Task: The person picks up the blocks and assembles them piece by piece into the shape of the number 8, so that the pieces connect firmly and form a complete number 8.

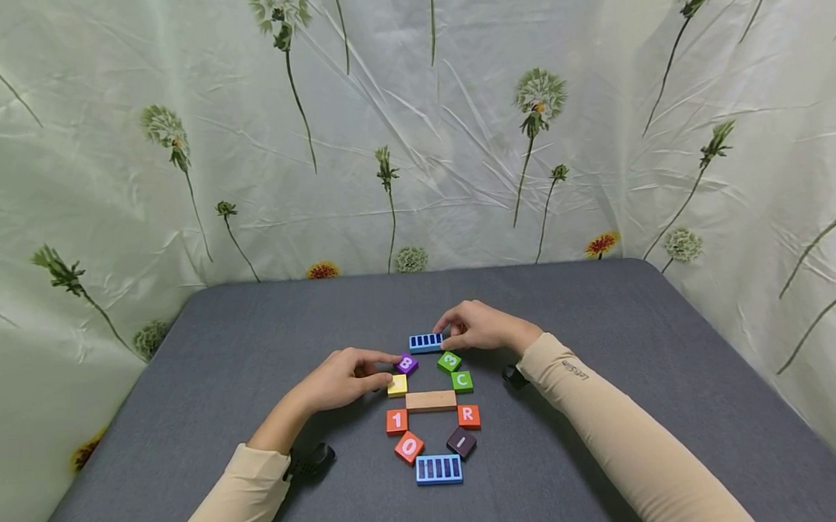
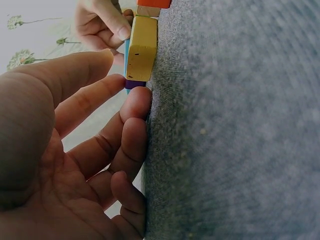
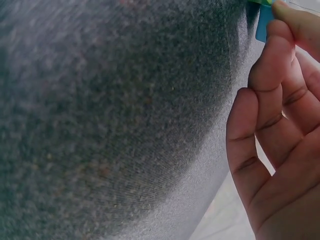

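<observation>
My left hand (image 1: 341, 379) reaches in from the left. Its index fingertip touches the purple block (image 1: 406, 363) marked 8, and the thumb is by the yellow block (image 1: 398, 386), partly covering its face. In the left wrist view the remaining fingers are bent, with nothing in the palm. At the far end, my right hand (image 1: 484, 326) pinches the right end of a blue block with dark slots (image 1: 425, 342) between thumb and fingers. Just below it are the green blocks marked 3 (image 1: 449, 361) and C (image 1: 461, 381).
A plain wooden bar (image 1: 431, 401) crosses the middle of the ring. Nearer are red blocks 1 (image 1: 397, 421), 0 (image 1: 409, 447) and R (image 1: 469, 417), a dark block (image 1: 462, 442) and another blue slotted block (image 1: 439, 469). Grey cloth (image 1: 574, 472) covers the table; a floral curtain hangs behind.
</observation>
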Tool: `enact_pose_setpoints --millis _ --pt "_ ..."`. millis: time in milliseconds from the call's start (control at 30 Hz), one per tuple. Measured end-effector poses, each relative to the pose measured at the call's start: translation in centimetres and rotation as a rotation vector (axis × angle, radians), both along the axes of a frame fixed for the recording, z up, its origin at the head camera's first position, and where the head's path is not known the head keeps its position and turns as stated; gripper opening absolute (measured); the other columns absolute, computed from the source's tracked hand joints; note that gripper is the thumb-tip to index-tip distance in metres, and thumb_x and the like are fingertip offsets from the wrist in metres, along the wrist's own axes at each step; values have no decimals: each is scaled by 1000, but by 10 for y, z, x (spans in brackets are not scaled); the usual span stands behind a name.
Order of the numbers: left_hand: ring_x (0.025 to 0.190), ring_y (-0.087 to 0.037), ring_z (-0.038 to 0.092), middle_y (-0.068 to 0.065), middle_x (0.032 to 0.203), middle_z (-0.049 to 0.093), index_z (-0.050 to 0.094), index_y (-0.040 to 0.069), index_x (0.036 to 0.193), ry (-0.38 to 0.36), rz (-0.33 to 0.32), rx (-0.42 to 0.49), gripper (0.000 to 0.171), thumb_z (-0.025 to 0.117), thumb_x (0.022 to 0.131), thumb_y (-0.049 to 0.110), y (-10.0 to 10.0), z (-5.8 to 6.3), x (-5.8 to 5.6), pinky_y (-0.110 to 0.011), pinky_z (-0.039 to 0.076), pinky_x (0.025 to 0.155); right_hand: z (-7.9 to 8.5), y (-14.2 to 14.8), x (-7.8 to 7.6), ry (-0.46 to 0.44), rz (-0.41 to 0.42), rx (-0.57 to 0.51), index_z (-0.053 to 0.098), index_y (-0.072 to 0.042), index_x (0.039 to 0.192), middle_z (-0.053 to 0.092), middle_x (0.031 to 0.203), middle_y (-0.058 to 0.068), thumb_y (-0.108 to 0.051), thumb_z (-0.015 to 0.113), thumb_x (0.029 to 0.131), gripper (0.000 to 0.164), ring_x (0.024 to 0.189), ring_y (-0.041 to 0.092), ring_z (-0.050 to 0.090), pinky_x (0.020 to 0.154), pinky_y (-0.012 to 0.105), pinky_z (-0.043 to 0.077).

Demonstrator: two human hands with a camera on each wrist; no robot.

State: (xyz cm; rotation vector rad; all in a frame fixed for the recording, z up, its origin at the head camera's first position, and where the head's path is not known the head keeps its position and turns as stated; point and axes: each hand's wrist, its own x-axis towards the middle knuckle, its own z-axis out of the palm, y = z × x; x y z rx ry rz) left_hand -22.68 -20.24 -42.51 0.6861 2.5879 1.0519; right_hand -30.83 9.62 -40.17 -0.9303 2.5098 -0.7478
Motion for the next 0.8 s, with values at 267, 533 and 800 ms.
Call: enact_pose_setpoints --millis 267,533,800 --pt "68 -11 52 3 80 63 73 17 139 -3 7 -9 37 72 103 28 0 0 0 -26 40 59 -1 -2 -2 -51 -2 0 75 -7 130 64 77 -5 -22 74 102 32 64 6 51 62 23 42" --pt "68 -11 51 3 81 63 73 17 139 13 3 -24 37 71 104 28 0 0 0 -26 40 60 -4 -8 -2 -1 -12 5 77 -11 124 64 73 -5 -27 71 106 25 60 6 53 59 22 44" --pt "68 -10 51 4 81 64 73 18 140 2 16 -29 37 71 104 29 0 1 0 -26 40 60 -6 -11 0 32 -32 16 77 -11 115 61 75 -5 -25 75 103 19 63 6 49 61 22 40"
